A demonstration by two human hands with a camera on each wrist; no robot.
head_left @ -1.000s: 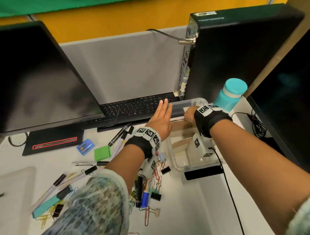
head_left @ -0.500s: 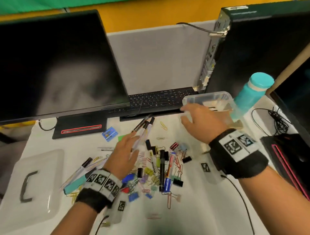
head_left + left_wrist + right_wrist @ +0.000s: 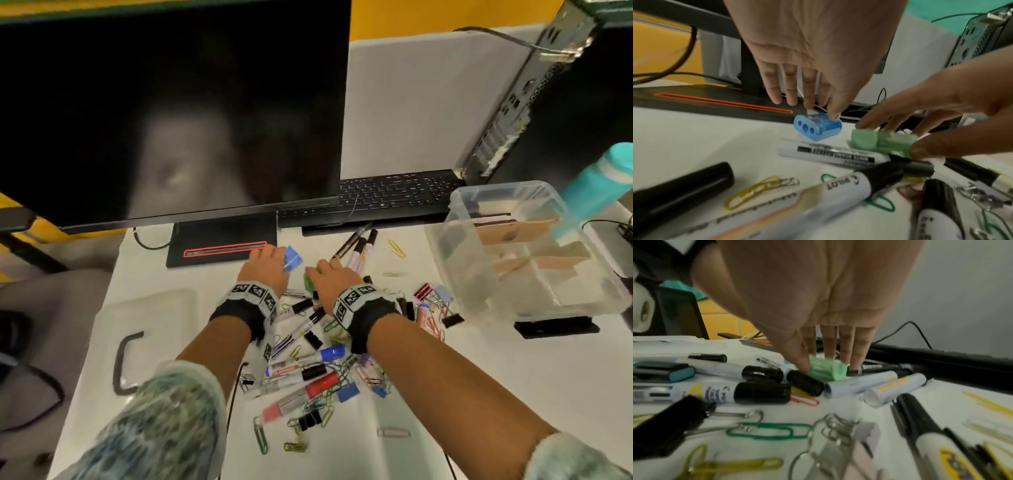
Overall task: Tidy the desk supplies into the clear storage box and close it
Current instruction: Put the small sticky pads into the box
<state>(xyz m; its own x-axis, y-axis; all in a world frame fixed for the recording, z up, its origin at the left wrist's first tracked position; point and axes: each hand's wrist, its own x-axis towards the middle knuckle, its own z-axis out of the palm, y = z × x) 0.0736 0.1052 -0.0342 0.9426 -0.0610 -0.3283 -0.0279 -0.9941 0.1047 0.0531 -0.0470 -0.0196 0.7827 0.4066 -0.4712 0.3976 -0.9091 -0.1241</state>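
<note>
A clear storage box (image 3: 455, 219) stands open at the right of the white desk, with cardboard dividers inside. Its lid (image 3: 144, 308), with a dark handle, lies flat at the left. Markers (image 3: 301, 397), paper clips and binder clips lie heaped between them. My left hand (image 3: 279, 262) (image 3: 821, 112) pinches a blue pencil sharpener (image 3: 293, 260) (image 3: 817, 128) with thumb and fingertips, just in front of the monitor foot. Beside it, my right hand (image 3: 323, 270) (image 3: 826, 363) pinches a small green block (image 3: 310, 281) (image 3: 881, 142) (image 3: 826, 369) between thumb and fingers.
A monitor (image 3: 171, 109) and its black foot (image 3: 222, 250) stand right behind the hands. A black keyboard (image 3: 383, 195), a computer tower (image 3: 548, 102) and a teal bottle (image 3: 596, 188) crowd the back right. A black flat object (image 3: 555, 327) lies before the box.
My right hand left the box rim and came left to the green block. The left hand moved forward from the pens to the blue sharpener. The view swung left.
</note>
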